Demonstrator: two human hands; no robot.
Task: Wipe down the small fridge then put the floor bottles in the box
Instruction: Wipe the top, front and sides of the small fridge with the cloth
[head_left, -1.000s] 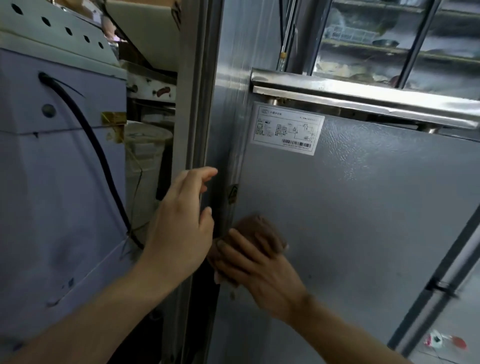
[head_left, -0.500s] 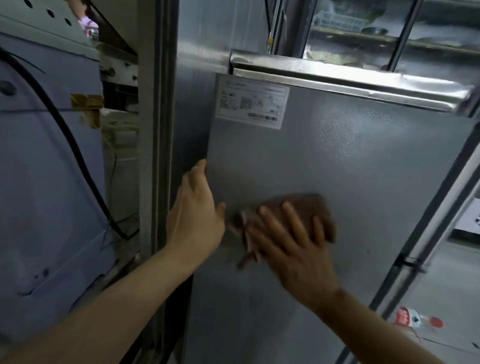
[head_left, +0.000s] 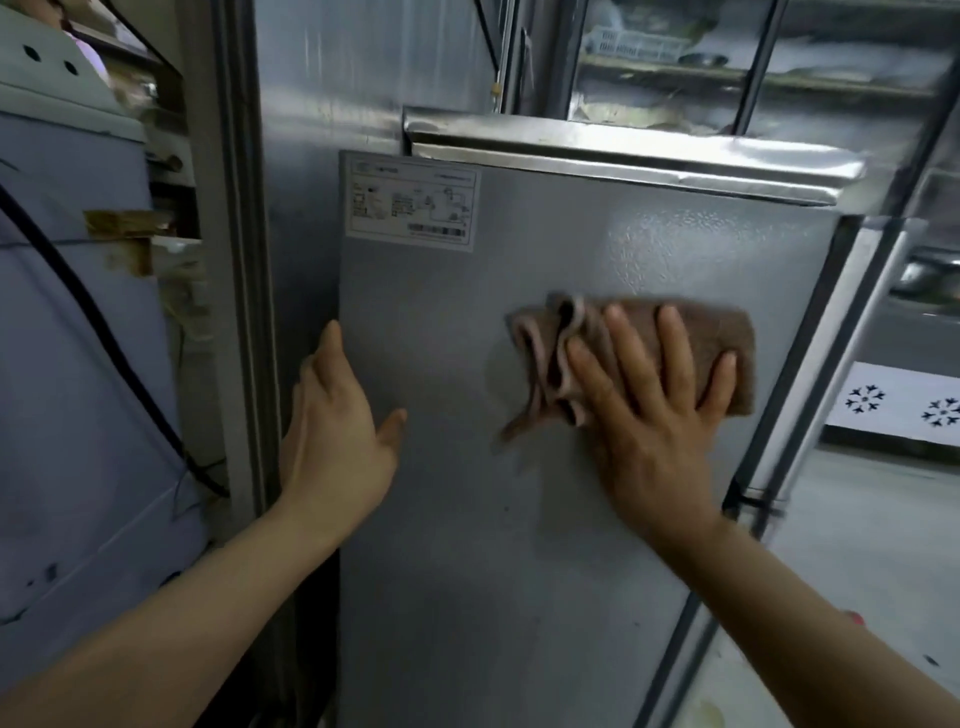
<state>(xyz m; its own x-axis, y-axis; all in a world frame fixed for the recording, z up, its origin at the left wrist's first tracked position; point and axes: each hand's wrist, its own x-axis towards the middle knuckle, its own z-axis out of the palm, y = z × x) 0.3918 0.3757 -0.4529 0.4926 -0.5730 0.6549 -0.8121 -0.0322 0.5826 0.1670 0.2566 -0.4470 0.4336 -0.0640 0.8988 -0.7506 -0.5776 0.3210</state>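
Note:
The small grey fridge (head_left: 519, 545) fills the middle of the view, its side panel facing me with a white label (head_left: 410, 200) at the upper left. My right hand (head_left: 649, 415) lies flat with spread fingers on a brown cloth (head_left: 711, 343), pressing it against the panel's upper right. My left hand (head_left: 337, 436) rests open along the fridge's left edge, fingers straight. A small red spot (head_left: 854, 618) shows past my right forearm; what it belongs to is hidden.
A metal post (head_left: 239, 312) stands right beside the fridge's left edge. Further left is a pale blue cabinet (head_left: 78, 415) with a black cable (head_left: 104, 338). A shiny metal top (head_left: 623, 150) caps the fridge. Grey floor (head_left: 857, 519) lies at the right.
My right hand has swept the cloth to the right across the panel, from its left edge toward its right side. My left hand stays at the left edge. The view has shifted right.

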